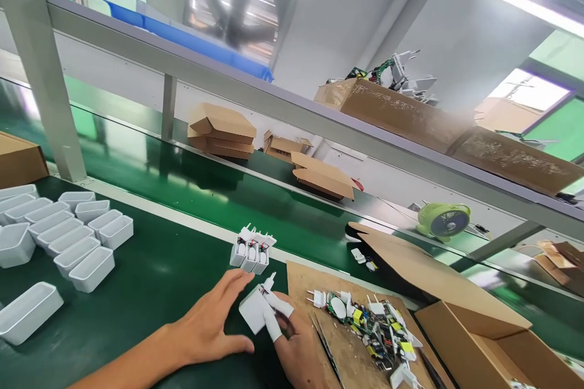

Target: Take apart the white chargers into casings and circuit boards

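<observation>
A white plug-in charger point(253, 310), its plug end sticking out of the white case, sits between the fingers of my right hand point(292, 337). White finger covers sheathe some fingertips of that hand. My left hand point(212, 319) is just to the left, thumb and fingers spread, with nothing in it. Beyond both hands, a small row of white cases with circuit boards and plugs point(252, 250) stands upright on the green table. On a brown board point(340, 340) at the right lies a heap of circuit boards with plugs point(378, 325).
Several empty white cases point(75, 243) are lined up at left. Tweezers point(326, 349) lie on the board beside an open carton point(493, 346). Past the table runs a green conveyor belt point(182, 185) bearing cardboard boxes point(223, 130); a green fan point(442, 220) stands behind. Overhead, a shelf holds part-filled cartons point(396, 112).
</observation>
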A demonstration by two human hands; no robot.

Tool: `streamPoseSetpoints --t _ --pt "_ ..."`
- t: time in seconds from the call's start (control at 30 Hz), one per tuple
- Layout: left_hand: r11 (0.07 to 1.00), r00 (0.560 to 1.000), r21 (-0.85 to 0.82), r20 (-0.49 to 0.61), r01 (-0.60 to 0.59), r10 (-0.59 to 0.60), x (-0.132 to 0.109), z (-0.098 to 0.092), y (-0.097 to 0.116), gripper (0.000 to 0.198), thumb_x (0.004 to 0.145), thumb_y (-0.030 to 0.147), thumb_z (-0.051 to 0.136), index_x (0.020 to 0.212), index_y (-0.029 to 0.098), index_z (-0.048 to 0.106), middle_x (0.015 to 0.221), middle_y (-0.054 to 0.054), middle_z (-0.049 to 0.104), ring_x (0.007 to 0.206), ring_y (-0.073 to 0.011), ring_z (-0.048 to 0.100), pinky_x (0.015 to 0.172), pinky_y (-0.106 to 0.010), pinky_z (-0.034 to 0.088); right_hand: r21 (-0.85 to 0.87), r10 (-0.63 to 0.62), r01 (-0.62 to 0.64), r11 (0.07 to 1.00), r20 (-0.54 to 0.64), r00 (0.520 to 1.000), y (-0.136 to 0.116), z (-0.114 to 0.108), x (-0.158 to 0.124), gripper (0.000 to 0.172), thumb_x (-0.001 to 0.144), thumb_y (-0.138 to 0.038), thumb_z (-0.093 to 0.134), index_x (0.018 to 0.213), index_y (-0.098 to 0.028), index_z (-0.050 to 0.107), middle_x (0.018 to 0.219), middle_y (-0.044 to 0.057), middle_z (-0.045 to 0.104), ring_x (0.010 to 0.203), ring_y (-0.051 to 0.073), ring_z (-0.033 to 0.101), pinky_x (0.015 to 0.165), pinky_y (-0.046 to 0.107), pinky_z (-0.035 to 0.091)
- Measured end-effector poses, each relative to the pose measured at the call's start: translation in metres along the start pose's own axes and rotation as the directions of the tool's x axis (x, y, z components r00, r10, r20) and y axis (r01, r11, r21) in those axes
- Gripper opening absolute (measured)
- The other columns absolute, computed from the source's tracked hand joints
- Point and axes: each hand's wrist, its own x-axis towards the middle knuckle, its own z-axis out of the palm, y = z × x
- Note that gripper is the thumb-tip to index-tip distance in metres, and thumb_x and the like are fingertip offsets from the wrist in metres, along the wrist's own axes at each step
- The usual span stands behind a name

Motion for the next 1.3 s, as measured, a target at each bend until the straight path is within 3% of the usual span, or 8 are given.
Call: streamPoseSetpoints --t 0.1,0.27,0.43,0.6,0.7,0.93,1.1,1.3 --pt "0.99 0.989 0.012 -0.041 -0.14 0.141 -0.004 0.007 0.005 0.096 0.087 0.025 0.08 0.162 0.032 0.02 0.153 -0.016 0.047 0.138 -0.035 0.054 0.115 -0.05 0.051 0.424 0.27 -0.273 0.864 0.068 0.96 -0.01 0.016 -0.002 0.036 0.094 -0.048 0.067 0.121 -0.026 0.074 0.115 0.012 0.079 0.094 0.03 0.078 0.077 0.043 0.068" --pt "0.989 0.971 -0.052 -0.205 -0.14 0.127 -0.002 0.011 0.011 0.079 0.094 0.029 0.072 0.157 0.032 0.024 0.136 -0.012 0.061 0.115 -0.0281 0.067 0.1 -0.043 0.06 0.607 0.319 -0.401 0.686 0.244 0.916 -0.041 0.031 0.002 0.042 0.096 -0.052 0.06 0.117 -0.021 0.077 0.111 0.015 0.078 0.096 0.033 0.076 0.077 0.047 0.066" --pt "0.987 0.963 -0.021 -0.223 -0.159 0.15 0.0 0.006 0.01 0.078 0.096 0.03 0.071 0.158 0.032 0.024 0.135 -0.011 0.062 0.113 -0.0277 0.066 0.097 -0.042 0.06 0.564 0.314 -0.381 0.732 0.216 0.924 -0.04 0.032 0.009 0.04 0.098 -0.052 0.058 0.116 -0.021 0.074 0.111 0.015 0.077 0.096 0.032 0.076 0.081 0.047 0.065" --pt "0.972 0.948 0.194 -0.259 -0.135 0.184 0.005 -0.001 0.016 0.081 0.089 0.015 0.068 0.159 0.026 0.029 0.133 -0.015 0.063 0.118 -0.0361 0.057 0.1 -0.055 0.052 0.31 0.094 -0.083 0.947 -0.02 0.995 -0.034 0.033 0.022 0.032 0.088 -0.038 0.076 0.115 -0.026 0.068 0.118 0.01 0.07 0.099 0.026 0.073 0.085 0.039 0.064" --pt "0.989 0.963 0.122 -0.243 -0.089 0.117 0.009 -0.007 0.016 0.068 0.09 0.014 0.066 0.152 0.027 0.041 0.133 -0.014 0.063 0.117 -0.0353 0.056 0.098 -0.055 0.053 0.175 -0.053 0.059 0.983 -0.038 0.998 -0.033 0.037 0.033 0.037 0.088 -0.028 0.073 0.123 -0.027 0.063 0.125 0.01 0.063 0.094 0.021 0.071 0.083 0.034 0.064" --pt "0.922 0.872 -0.099 -0.3 0.374 -0.386 0.028 -0.04 -0.047 0.061 0.089 0.03 0.067 0.145 0.022 0.044 0.143 -0.015 0.059 0.132 -0.0336 0.059 0.115 -0.058 0.045 0.072 0.073 -0.052 0.996 -0.343 0.936 0.029 0.029 0.073 0.039 0.092 -0.041 0.065 0.124 -0.019 0.058 0.103 0.011 0.072 0.093 0.024 0.073 0.085 0.042 0.063" --pt "0.937 0.924 -0.071 -0.155 0.342 -0.35 0.056 -0.046 -0.083 0.068 0.086 0.025 0.067 0.15 0.018 0.045 0.153 -0.016 0.058 0.142 -0.0314 0.056 0.119 -0.05 0.044 0.056 0.065 -0.049 0.997 -0.327 0.943 0.068 0.041 0.078 0.039 0.083 -0.033 0.062 0.119 -0.018 0.063 0.107 0.013 0.076 0.09 0.026 0.078 0.077 0.041 0.067" --pt "0.949 0.952 0.08 -0.047 0.305 -0.302 0.074 -0.034 -0.068 0.074 0.079 0.026 0.081 0.148 0.023 0.054 0.154 -0.016 0.058 0.148 -0.04 0.047 0.122 -0.062 0.035 -0.022 -0.001 -0.008 1.0 -0.379 0.925 0.08 0.044 0.069 0.037 0.081 -0.026 0.058 0.117 -0.021 0.063 0.114 0.012 0.075 0.095 0.026 0.077 0.081 0.041 0.067"
